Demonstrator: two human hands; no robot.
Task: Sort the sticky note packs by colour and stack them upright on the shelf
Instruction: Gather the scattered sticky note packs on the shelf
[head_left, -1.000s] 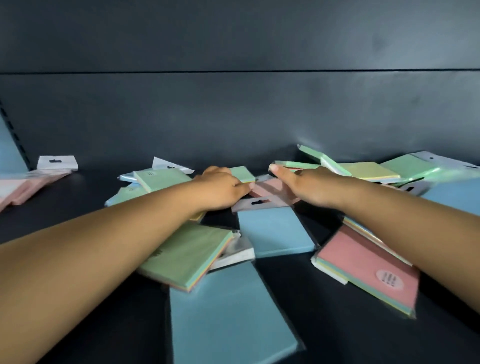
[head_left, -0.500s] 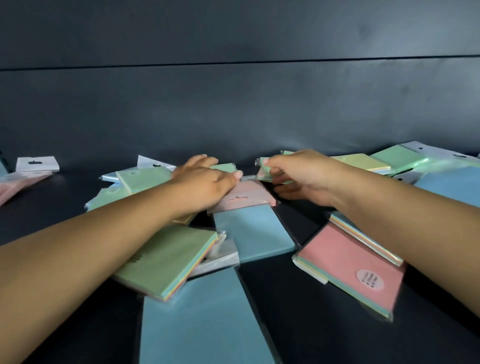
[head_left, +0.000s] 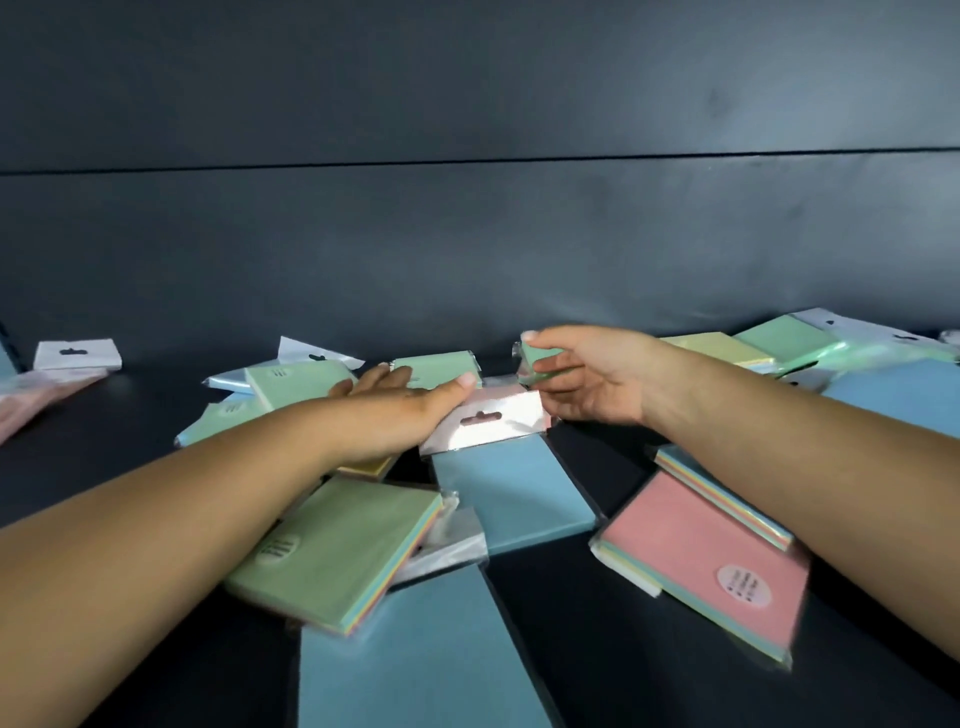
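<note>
The right hand (head_left: 587, 382) pinched a small green pack (head_left: 540, 358) off the shelf (head_left: 649, 597). The left hand (head_left: 395, 410), fingers flat, pressed a second green pack (head_left: 436, 366) lying just left of it (long axis crosswise, nearer the left hand).

On the dark shelf (head_left: 597, 639) sticky note packs lay scattered flat, with the left hand (head_left: 395, 410) reaching palm down over a green pack (head_left: 441, 366) at the back, its thumb against that pack's near edge. The right hand (head_left: 587, 379) pinched a small green pack (head_left: 537, 358) lifted off the shelf, just beside a white hang tab (head_left: 488, 421). Nearer lay a blue pack (head_left: 511, 493), a pink pack (head_left: 706, 566) and a large green pack (head_left: 337, 551)
</note>
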